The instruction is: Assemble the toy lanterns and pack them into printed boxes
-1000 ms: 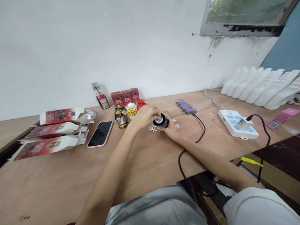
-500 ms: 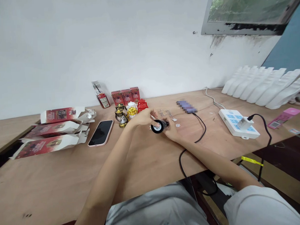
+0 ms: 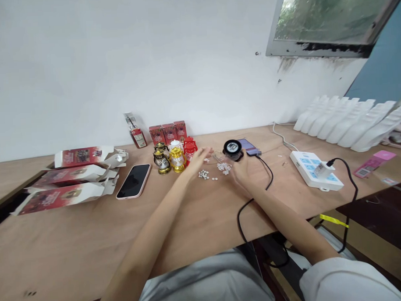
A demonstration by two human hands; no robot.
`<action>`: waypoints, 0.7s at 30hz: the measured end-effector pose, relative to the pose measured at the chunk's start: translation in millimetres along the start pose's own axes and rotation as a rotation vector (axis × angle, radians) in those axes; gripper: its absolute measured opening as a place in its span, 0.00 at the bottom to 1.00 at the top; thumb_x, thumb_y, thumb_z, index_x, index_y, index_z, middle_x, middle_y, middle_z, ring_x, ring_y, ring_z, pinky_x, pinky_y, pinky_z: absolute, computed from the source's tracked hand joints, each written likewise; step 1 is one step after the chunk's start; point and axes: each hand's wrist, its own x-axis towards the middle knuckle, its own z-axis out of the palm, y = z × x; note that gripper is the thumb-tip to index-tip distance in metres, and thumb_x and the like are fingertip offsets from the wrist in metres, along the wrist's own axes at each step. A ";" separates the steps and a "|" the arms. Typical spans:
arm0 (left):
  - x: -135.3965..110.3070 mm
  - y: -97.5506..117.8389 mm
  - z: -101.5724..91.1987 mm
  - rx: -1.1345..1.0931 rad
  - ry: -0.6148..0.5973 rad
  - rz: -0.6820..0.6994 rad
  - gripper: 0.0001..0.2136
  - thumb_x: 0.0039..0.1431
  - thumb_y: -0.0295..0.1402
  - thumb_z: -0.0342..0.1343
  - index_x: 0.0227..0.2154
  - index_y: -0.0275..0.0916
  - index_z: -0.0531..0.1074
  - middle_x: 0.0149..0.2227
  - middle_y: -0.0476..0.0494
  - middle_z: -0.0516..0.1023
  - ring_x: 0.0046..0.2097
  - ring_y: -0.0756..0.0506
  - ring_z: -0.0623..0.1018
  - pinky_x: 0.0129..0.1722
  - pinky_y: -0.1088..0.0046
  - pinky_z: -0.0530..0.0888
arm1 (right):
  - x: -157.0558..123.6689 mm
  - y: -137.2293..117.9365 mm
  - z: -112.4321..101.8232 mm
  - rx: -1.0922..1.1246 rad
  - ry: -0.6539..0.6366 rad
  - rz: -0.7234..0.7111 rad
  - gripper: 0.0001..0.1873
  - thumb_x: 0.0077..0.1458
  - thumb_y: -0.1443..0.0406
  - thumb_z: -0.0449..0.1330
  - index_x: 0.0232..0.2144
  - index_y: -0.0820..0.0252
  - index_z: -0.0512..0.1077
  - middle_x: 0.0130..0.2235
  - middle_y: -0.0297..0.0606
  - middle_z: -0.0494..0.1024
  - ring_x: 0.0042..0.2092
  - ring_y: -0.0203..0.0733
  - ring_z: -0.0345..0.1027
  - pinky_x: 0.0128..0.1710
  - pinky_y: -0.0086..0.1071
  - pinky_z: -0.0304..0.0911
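Observation:
My right hand [image 3: 241, 169] holds a small round black lantern part [image 3: 232, 148], lifted above the table with its pale round face towards me. My left hand [image 3: 199, 159] hovers with fingers stretched out, just right of the red lantern [image 3: 189, 147]. Between my hands, small white button-like pieces [image 3: 205, 174] lie scattered on the wooden table [image 3: 91, 233]. More small white bits [image 3: 224, 167] and thin metal parts lie below the black part. Gold [image 3: 177, 159], dark [image 3: 162, 160] and white lanterns stand in a cluster left of my left hand.
A phone [image 3: 133, 181] lies face up left of the lanterns, beside three opened red-and-white cartons [image 3: 70, 176]. Three small red boxes [image 3: 168, 132] stand at the wall. A blurred device [image 3: 248, 145] with a black cable, a white power strip [image 3: 315, 170] and white pouches [image 3: 347, 121] sit right.
My right hand has lifted the black round part up and to the right. My left hand let go of it and opened, uncovering the white pieces on the table.

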 end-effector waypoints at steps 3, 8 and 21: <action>-2.3 -9.5 23.8 0.176 -0.066 0.033 0.12 0.59 0.38 0.50 0.36 0.37 0.75 0.41 0.40 0.77 0.44 0.43 0.74 0.45 0.66 0.68 | 10.4 2.9 -10.0 -0.010 0.139 0.013 0.26 0.38 0.66 0.63 0.44 0.59 0.63 0.45 0.42 0.73 0.44 0.43 0.67 0.44 0.39 0.63; -8.0 -12.5 53.0 0.427 -0.138 0.103 0.03 0.52 0.29 0.58 0.28 0.39 0.76 0.39 0.41 0.77 0.50 0.37 0.70 0.51 0.57 0.60 | 11.3 7.8 -11.9 -0.009 0.133 -0.001 0.28 0.37 0.67 0.63 0.44 0.59 0.63 0.46 0.42 0.72 0.46 0.43 0.66 0.45 0.38 0.63; -38.9 -8.4 -0.9 0.260 0.214 -0.039 0.07 0.60 0.31 0.47 0.27 0.38 0.65 0.31 0.44 0.72 0.37 0.45 0.73 0.39 0.68 0.68 | -16.4 -6.5 11.3 0.102 -0.053 0.099 0.29 0.35 0.62 0.67 0.42 0.57 0.63 0.43 0.39 0.73 0.44 0.43 0.67 0.48 0.42 0.61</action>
